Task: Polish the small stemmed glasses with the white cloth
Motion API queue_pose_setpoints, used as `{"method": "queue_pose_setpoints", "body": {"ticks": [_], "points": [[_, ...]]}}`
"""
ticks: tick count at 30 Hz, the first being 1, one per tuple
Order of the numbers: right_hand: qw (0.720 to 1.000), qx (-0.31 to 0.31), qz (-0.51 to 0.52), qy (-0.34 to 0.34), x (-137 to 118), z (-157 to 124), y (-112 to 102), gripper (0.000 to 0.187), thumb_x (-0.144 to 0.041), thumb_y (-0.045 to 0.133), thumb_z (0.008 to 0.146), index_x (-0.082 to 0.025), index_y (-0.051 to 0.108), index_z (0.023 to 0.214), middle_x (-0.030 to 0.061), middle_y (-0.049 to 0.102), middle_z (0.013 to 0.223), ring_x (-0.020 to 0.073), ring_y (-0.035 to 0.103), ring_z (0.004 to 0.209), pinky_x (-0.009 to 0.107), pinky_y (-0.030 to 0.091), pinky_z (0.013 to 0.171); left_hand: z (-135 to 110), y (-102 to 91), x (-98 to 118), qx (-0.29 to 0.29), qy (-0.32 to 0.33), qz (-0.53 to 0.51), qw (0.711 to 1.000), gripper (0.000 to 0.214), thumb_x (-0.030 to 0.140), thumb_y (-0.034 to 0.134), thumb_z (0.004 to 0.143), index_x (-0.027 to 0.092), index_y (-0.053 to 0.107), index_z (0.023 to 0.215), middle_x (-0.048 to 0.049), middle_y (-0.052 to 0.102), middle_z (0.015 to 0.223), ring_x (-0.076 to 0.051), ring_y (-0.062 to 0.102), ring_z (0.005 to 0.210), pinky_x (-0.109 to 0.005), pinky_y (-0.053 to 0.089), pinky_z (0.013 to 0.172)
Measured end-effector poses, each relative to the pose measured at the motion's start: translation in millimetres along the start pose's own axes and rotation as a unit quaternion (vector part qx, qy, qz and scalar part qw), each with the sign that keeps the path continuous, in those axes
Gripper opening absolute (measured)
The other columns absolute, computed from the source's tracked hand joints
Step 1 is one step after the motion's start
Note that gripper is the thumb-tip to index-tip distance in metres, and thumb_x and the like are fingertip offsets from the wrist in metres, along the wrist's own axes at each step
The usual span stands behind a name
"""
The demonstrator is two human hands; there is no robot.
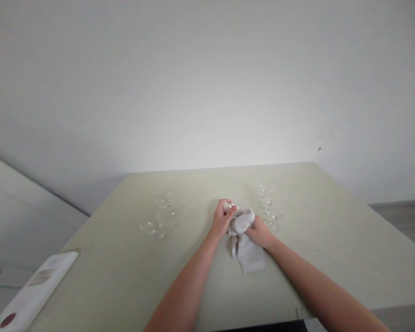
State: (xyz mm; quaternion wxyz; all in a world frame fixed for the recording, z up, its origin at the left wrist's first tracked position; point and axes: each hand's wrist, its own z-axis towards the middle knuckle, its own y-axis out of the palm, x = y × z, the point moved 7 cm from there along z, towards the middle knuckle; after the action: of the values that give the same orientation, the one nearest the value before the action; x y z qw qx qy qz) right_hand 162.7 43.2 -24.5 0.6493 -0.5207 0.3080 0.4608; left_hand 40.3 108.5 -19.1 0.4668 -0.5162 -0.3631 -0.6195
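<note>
My left hand (223,217) is closed around a small clear glass piece (232,206), whose exact kind I cannot make out. Against it, my right hand (259,232) grips a light grey cloth (251,252). The bunched top of the cloth touches the glass piece, and its loose end hangs down toward the table. The right fingertips are hidden in the folds. Just beyond the right hand lies a group of clear glass pieces (271,216). Another group of clear glass pieces (154,224) is on the left side of the table.
The pale green table (124,276) meets a white wall (207,92) at its far edge. On the left table edge lies a white flat box (38,290) with a dark red dot. A black object (269,327) shows at the near edge. A white cabinet (17,216) stands left.
</note>
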Motion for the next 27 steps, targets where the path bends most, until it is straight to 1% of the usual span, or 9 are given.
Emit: {"method": "queue_pose_setpoints", "body": {"ticks": [4, 9, 11, 13, 17, 19, 21, 24, 27], "points": [[1.0, 0.027, 0.004, -0.001, -0.5, 3.5, 7.2, 0.014, -0.021, 0.055, 0.081, -0.017, 0.068, 0.083, 0.0042, 0.071, 0.084, 0.0201, 0.064, 0.081, 0.032, 0.05, 0.08, 2.2, -1.9, -5.6, 0.021, -0.009, -0.06, 0.998, 0.049, 0.059, 0.067, 0.074, 0.02, 0.047, 0.097, 0.0043, 0.052, 0.075, -0.01, 0.05, 0.064, -0.021, 0.041, 0.059], [1.0, 0.017, 0.024, -0.01, -4.7, 17.3, 22.5, 0.02, -0.026, 0.054, 0.084, -0.017, 0.07, 0.09, 0.0056, 0.072, 0.091, 0.0216, 0.065, 0.086, 0.035, 0.049, 0.085, 7.1, -7.4, -10.2, 0.055, -0.017, -0.106, 0.993, 0.047, 0.055, 0.074, 0.068, 0.02, 0.051, 0.09, 0.0058, 0.053, 0.07, -0.009, 0.05, 0.059, -0.019, 0.041, 0.056], [0.998, 0.022, 0.061, -0.008, -4.9, 22.3, 25.1, 0.021, -0.031, 0.056, 0.085, -0.017, 0.071, 0.089, 0.005, 0.072, 0.09, 0.0209, 0.064, 0.085, 0.035, 0.049, 0.085, 8.4, -10.8, -11.9, 0.067, -0.023, -0.119, 0.99, 0.046, 0.055, 0.073, 0.069, 0.019, 0.056, 0.091, 0.0045, 0.056, 0.071, -0.009, 0.052, 0.061, -0.019, 0.041, 0.056], [0.993, 0.033, 0.117, 0.005, -2.4, 24.6, 25.0, 0.023, -0.036, 0.058, 0.084, -0.016, 0.07, 0.09, 0.0043, 0.072, 0.089, 0.0201, 0.064, 0.084, 0.034, 0.05, 0.084, 8.7, -12.6, -13.9, 0.068, -0.033, -0.137, 0.988, 0.046, 0.054, 0.072, 0.07, 0.018, 0.06, 0.097, 0.0028, 0.059, 0.075, -0.009, 0.053, 0.063, -0.019, 0.041, 0.057], [0.977, 0.038, 0.202, 0.063, 7.7, 21.9, 23.4, 0.028, -0.041, 0.061, 0.083, -0.016, 0.069, 0.094, 0.0037, 0.072, 0.089, 0.0189, 0.065, 0.081, 0.032, 0.052, 0.079, 6.9, -11.5, -15.0, 0.053, -0.047, -0.188, 0.98, 0.052, 0.054, 0.072, 0.07, 0.017, 0.065, 0.106, -0.0018, 0.066, 0.086, -0.012, 0.059, 0.07, -0.021, 0.044, 0.061], [0.979, 0.041, 0.191, 0.053, 6.6, 20.2, 22.0, 0.027, -0.04, 0.062, 0.082, -0.016, 0.069, 0.092, 0.0041, 0.072, 0.088, 0.019, 0.065, 0.081, 0.032, 0.052, 0.078, 5.8, -11.4, -13.2, 0.048, -0.045, -0.188, 0.98, 0.053, 0.054, 0.072, 0.07, 0.018, 0.065, 0.109, -0.0033, 0.067, 0.091, -0.013, 0.06, 0.073, -0.022, 0.044, 0.062], [0.987, 0.052, 0.149, 0.019, 1.1, 19.3, 21.0, 0.023, -0.036, 0.062, 0.082, -0.016, 0.07, 0.09, 0.0049, 0.072, 0.088, 0.0196, 0.065, 0.083, 0.033, 0.051, 0.081, 5.2, -13.1, -10.8, 0.051, -0.034, -0.168, 0.984, 0.055, 0.052, 0.074, 0.069, 0.018, 0.065, 0.111, -0.004, 0.068, 0.094, -0.013, 0.061, 0.076, -0.023, 0.045, 0.065], [0.992, 0.072, 0.103, -0.011, -5.7, 18.2, 20.8, 0.02, -0.032, 0.062, 0.082, -0.016, 0.07, 0.092, 0.0062, 0.072, 0.091, 0.0205, 0.065, 0.085, 0.035, 0.05, 0.083, 5.2, -16.3, -11.0, 0.067, -0.025, -0.155, 0.985, 0.056, 0.046, 0.079, 0.065, 0.018, 0.063, 0.111, -0.0028, 0.068, 0.092, -0.014, 0.062, 0.077, -0.024, 0.047, 0.069], [0.987, 0.085, 0.138, 0.005, -4.5, 17.3, 18.6, 0.023, -0.034, 0.063, 0.082, -0.016, 0.069, 0.094, 0.0065, 0.072, 0.092, 0.0206, 0.065, 0.085, 0.034, 0.051, 0.082, 5.7, -14.0, -15.6, 0.066, -0.032, -0.206, 0.976, 0.05, 0.048, 0.075, 0.069, 0.019, 0.059, 0.106, -0.0031, 0.069, 0.089, -0.015, 0.065, 0.076, -0.026, 0.049, 0.069]]}}
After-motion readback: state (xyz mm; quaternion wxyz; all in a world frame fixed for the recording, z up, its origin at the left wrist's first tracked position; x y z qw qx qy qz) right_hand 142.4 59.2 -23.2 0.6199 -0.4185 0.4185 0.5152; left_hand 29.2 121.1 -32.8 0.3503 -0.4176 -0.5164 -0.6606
